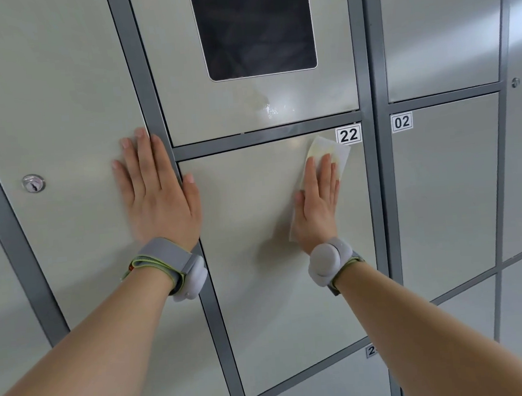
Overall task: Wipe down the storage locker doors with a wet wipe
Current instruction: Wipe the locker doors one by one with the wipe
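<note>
A wall of pale grey locker doors with darker grey frames fills the view. My right hand (pixel 318 202) lies flat on the door labelled 22 (pixel 259 261), pressing a white wet wipe (pixel 328 151) against its upper right part, just under the number tag. The wipe pokes out above and beside my fingers. My left hand (pixel 158 191) rests flat with fingers spread on the large door (pixel 56 105) to the left, its thumb across the frame bar. It holds nothing.
Above door 22 sits a panel with a dark screen (pixel 252 25) and wet streaks (pixel 272 108) below it. A round key lock (pixel 33 183) is on the left door. Door 02 (pixel 448 187) is to the right, with further doors below.
</note>
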Tool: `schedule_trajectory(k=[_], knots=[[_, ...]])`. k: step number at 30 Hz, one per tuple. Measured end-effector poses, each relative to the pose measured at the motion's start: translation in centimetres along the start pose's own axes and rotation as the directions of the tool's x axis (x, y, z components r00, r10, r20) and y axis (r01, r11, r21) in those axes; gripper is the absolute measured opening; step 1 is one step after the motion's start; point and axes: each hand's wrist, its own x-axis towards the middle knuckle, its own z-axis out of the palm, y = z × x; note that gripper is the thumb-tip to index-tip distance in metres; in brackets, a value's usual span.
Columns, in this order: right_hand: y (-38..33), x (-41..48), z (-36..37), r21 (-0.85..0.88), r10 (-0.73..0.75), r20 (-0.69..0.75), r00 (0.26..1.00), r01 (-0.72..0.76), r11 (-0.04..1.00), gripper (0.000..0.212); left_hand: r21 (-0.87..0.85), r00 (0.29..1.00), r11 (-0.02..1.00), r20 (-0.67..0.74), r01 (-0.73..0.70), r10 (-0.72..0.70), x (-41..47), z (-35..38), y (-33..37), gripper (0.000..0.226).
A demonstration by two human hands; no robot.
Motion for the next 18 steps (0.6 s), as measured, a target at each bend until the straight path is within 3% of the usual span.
schedule_trajectory(k=[12,18], knots=[[1.2,-4.9,0.8,-0.011,0.014,0.042,0.999,-0.013,1.000,0.054,-0.011,0.999,1.000,0.040,0.003,-0.003,0.1,-0.2,0.1,0.062],[-1.6,-2.4,1.0,-0.011,-0.074,0.035,0.997,0.074,0.997,0.063,-0.023,0.999,1.000,0.038,-0.002,0.003,0.0,-0.2,0.1,0.062]])
